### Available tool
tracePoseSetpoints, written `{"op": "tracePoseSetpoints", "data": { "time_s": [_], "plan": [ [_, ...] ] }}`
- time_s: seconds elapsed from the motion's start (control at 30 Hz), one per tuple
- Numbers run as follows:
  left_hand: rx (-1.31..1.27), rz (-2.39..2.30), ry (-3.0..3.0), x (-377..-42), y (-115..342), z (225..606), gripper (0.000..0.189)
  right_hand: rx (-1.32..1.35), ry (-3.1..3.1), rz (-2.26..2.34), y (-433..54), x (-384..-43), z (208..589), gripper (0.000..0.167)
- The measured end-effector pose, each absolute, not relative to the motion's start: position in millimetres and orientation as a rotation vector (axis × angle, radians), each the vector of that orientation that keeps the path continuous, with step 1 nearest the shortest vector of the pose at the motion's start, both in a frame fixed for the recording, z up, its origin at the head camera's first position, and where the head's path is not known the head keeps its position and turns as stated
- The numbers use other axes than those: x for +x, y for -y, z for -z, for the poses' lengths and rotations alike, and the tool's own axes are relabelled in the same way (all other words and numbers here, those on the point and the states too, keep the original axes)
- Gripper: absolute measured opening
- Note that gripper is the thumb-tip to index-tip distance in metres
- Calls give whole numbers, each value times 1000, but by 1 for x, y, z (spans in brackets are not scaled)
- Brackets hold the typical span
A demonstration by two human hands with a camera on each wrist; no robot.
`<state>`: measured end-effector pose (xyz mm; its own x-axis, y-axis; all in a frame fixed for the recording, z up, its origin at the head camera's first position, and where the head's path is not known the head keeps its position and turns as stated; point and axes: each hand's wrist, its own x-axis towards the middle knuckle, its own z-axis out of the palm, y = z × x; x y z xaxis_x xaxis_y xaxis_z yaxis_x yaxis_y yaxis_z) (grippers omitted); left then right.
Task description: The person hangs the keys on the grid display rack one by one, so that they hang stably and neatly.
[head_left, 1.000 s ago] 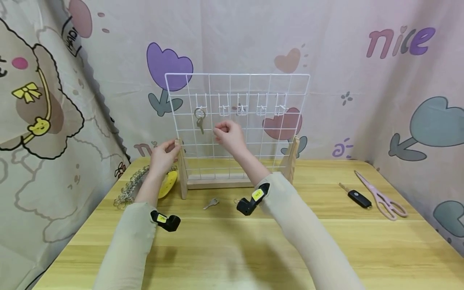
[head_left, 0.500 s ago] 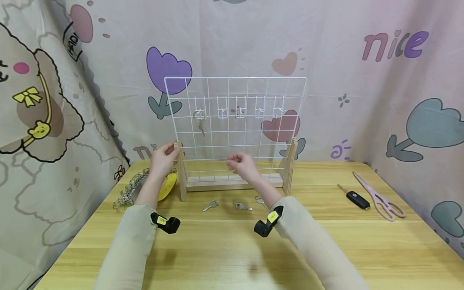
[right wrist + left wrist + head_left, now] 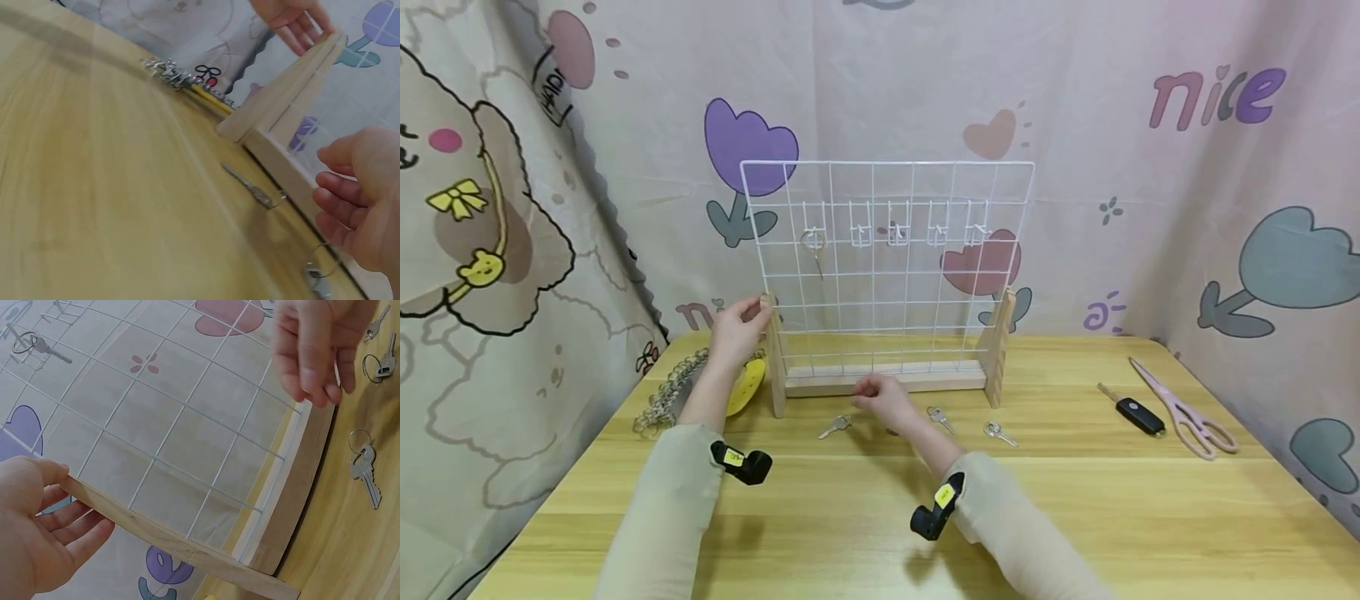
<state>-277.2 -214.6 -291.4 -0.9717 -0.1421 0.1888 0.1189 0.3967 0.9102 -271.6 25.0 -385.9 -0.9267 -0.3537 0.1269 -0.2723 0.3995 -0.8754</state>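
Observation:
My left hand (image 3: 735,329) grips the top of the left wooden post (image 3: 775,358) of a white wire grid rack (image 3: 892,304), thumb in front and fingers behind. From the leftmost of several white hooks (image 3: 898,235) hangs a key on a ring (image 3: 813,242). Low before the rack's wooden base, my right hand (image 3: 887,402) hovers with loosely curled fingers, holding nothing. To its left on the table lies a key with a ring (image 3: 836,427). Another key (image 3: 317,281) lies beneath the hand in the right wrist view. Two more keys, one nearer (image 3: 941,419) and one farther (image 3: 1000,432), lie to the right.
A black car key (image 3: 1140,414) and pink-handled scissors (image 3: 1183,408) lie at the right of the wooden table (image 3: 820,533). Behind my left forearm sit a metal chain heap (image 3: 673,392) and a yellow object (image 3: 747,385). A printed curtain (image 3: 1075,125) stands behind.
My right hand has come down from near the hanging key to just above the loose keys, uncovering those at right. The hanging key has swung edge-on. My left hand stays on the post.

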Motion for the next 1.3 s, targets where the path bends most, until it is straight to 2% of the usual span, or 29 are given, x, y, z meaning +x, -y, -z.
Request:
{"op": "tracePoseSetpoints", "data": {
  "time_s": [0.2, 0.5, 1.3],
  "plan": [
    [35, 1609, 2424, -275, 213, 291, 53, -628, -2594, 1584, -19, -270, 399, 12],
    [43, 1625, 2414, -275, 214, 292, 55, -561, -2618, 1526, -18, -268, 409, 10],
    [37, 1616, 2411, -279, 215, 296, 54, -612, -2688, 1406, -11, -269, 414, 3]
  ]
}}
